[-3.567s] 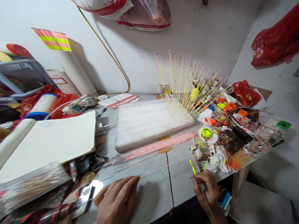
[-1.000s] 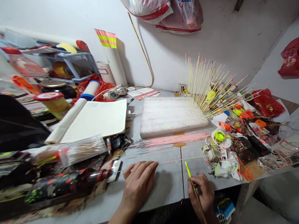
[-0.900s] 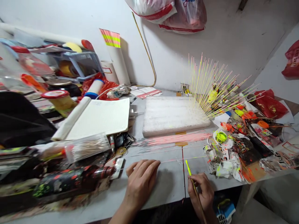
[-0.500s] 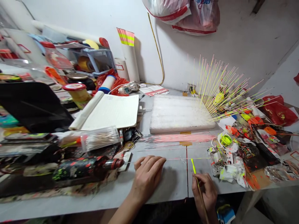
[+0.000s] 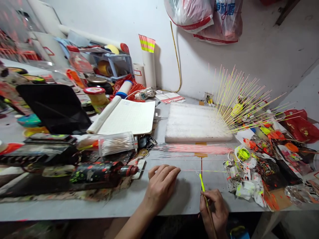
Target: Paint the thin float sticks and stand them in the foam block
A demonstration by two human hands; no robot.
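My left hand (image 5: 161, 184) rests over the table with its fingers bent together on a thin pink and yellow stick (image 5: 190, 170), which runs out to the right. In my right hand (image 5: 214, 209) is a brush (image 5: 205, 199) with a bright yellow tip, close below the stick near a dark red line on the table. Behind them lies a bundle of thin pink sticks (image 5: 184, 149). Farther back is a white foam block (image 5: 194, 124) with many yellow and pink sticks (image 5: 231, 103) standing fanned out at its right end.
A dark paint-spotted bottle-like tool (image 5: 99, 174), a tub of cotton swabs (image 5: 117, 145) and an open notebook (image 5: 129, 116) lie to the left. Paint-stained crumpled tissue (image 5: 246, 186) is at the right. Plastic bags (image 5: 191, 15) hang on the wall.
The view has shifted, so most things appear farther right. My right hand and the brush have moved left relative to the table, with the brush tip now near the red line.
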